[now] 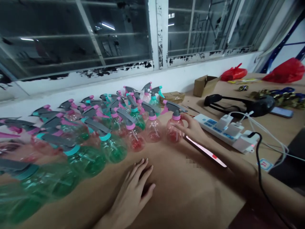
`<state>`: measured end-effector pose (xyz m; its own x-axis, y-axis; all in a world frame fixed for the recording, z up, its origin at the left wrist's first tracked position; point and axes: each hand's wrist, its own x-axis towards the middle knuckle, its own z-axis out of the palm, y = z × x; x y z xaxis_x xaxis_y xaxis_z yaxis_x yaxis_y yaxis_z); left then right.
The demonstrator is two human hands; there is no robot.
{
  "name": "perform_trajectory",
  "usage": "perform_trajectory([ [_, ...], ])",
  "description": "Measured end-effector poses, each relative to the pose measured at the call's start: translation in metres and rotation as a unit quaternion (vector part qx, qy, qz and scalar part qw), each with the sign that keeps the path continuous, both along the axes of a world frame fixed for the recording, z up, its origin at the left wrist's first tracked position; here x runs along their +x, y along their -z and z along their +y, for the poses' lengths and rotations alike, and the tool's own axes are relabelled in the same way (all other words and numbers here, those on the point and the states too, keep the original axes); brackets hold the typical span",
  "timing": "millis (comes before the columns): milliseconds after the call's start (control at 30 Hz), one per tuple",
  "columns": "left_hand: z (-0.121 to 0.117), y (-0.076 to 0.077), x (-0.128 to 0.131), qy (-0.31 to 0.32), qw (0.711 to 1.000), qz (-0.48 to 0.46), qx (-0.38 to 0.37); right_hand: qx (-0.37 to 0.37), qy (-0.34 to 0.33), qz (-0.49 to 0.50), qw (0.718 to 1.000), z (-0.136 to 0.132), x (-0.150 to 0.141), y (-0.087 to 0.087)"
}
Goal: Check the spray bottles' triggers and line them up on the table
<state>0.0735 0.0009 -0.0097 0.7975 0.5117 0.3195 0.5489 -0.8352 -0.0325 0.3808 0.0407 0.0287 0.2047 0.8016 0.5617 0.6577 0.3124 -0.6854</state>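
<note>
My left hand (pixel 135 187) lies flat on the brown table (pixel 181 187), fingers stretched out and slightly spread, holding nothing. My right hand (pixel 192 128) reaches out to a red-tinted spray bottle (pixel 173 129) with a grey trigger and pink collar, its fingers curled round the bottle's right side. That bottle stands at the right end of a row of red bottles (pixel 152 128). Green-tinted bottles (pixel 111 146) with teal collars stand to the left, in front of my left hand.
Several spray bottles fill the table's left and back along the white wall. A white power strip (pixel 226 132) with chargers and cables lies right of my right hand. A phone (pixel 206 152) lies by my forearm. A cardboard box (pixel 205 85), black headset (pixel 250 105) and red bags (pixel 284 70) sit farther right.
</note>
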Motion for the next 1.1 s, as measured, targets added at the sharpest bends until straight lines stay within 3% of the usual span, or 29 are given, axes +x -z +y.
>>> perform_trajectory([
  [233,0.009,-0.001,0.02,0.011,1.0,-0.005,-0.02,0.008,-0.006,-0.012,1.0,0.026,0.004,-0.004],
  [767,0.023,-0.002,0.04,0.025,0.998,-0.027,-0.052,-0.012,-0.022,-0.012,1.0,0.037,0.006,-0.003],
  [933,0.024,-0.001,0.04,0.027,0.997,-0.037,-0.062,-0.035,-0.005,-0.015,0.999,0.026,0.007,-0.005],
  [1100,0.025,0.002,0.039,0.032,0.998,-0.035,-0.046,-0.072,0.042,-0.008,0.996,-0.006,0.011,-0.004],
])
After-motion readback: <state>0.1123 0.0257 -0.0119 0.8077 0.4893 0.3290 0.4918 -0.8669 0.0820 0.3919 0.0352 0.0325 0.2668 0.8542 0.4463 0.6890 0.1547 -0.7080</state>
